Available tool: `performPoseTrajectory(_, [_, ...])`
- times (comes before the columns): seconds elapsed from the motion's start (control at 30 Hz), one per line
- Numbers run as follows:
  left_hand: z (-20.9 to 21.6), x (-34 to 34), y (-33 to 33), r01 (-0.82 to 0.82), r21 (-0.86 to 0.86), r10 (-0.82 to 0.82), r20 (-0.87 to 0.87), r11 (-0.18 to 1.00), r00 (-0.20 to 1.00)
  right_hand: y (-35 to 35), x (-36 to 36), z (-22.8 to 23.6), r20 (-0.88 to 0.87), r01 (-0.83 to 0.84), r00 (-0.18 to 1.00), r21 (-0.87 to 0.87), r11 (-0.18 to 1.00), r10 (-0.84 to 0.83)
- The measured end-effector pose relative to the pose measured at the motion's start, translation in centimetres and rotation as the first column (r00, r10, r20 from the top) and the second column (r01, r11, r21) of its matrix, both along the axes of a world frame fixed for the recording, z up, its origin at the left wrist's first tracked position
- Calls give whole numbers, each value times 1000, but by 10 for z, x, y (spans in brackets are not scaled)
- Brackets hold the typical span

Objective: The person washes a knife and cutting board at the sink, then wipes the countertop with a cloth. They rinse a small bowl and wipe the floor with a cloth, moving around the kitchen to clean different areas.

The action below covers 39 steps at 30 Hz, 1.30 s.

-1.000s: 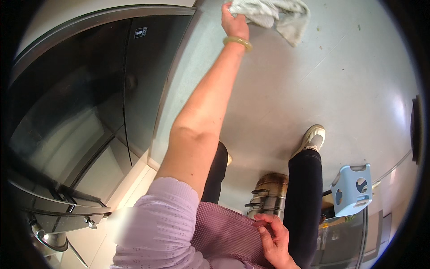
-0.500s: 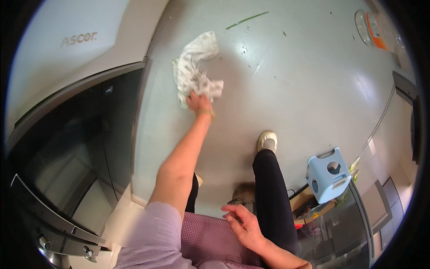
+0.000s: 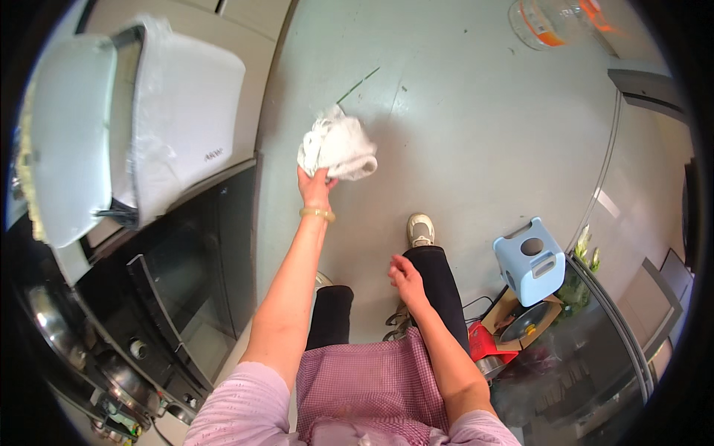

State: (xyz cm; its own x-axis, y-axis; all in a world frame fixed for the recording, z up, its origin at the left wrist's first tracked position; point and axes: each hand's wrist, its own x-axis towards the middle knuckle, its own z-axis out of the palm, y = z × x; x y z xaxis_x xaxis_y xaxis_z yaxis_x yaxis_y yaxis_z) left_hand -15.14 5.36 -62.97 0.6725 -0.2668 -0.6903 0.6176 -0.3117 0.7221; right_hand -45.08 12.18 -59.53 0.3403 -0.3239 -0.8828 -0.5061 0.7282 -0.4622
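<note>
My left hand [image 3: 315,187] grips the near edge of a crumpled white cloth [image 3: 338,149], out ahead of me over the grey floor. The cloth is bunched up; whether it touches the floor I cannot tell. Just beyond it lies a thin green strip, like a leaf blade [image 3: 358,85], its near end close to the cloth. My right hand [image 3: 406,276] hangs above my right thigh, its fingers loosely bent and apart, with nothing in it.
On the left stand a white bin [image 3: 186,111] with a plastic liner and dark cabinet fronts [image 3: 201,260]. To the right are a light-blue stool [image 3: 532,260], a cardboard box [image 3: 554,308] and green-leaved vegetables [image 3: 576,286]. A clear plastic bottle [image 3: 532,26] lies at the far right.
My left hand has gathered the spread-out cloth into a bunch. My right hand has moved forward, away from my lap. The view has shifted, bringing the bin fully in.
</note>
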Motion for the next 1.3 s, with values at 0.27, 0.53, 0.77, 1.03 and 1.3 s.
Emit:
performPoseTrajectory(0.27, [156,-83,-3,223,56,-219,-80,973,973,-134,83,109,128,423,860,361,831,-493])
performPoseTrajectory(0.53, [151,-144,-26,536,94,-544,97,839,834,-195,59,70,79,673,734,46,738,-675])
performPoseTrajectory(0.77, [111,-137,-21,440,117,-432,-93,890,897,-261,22,62,-192,500,813,-252,828,-550])
performPoseTrajectory(1.03, [67,-84,-73,-142,-99,107,-303,985,947,-300,17,-73,-296,457,793,-289,841,-533])
performPoseTrajectory(1.3, [17,-124,-103,-159,172,209,-325,972,922,-331,-37,-205,-584,-208,806,-433,877,-97])
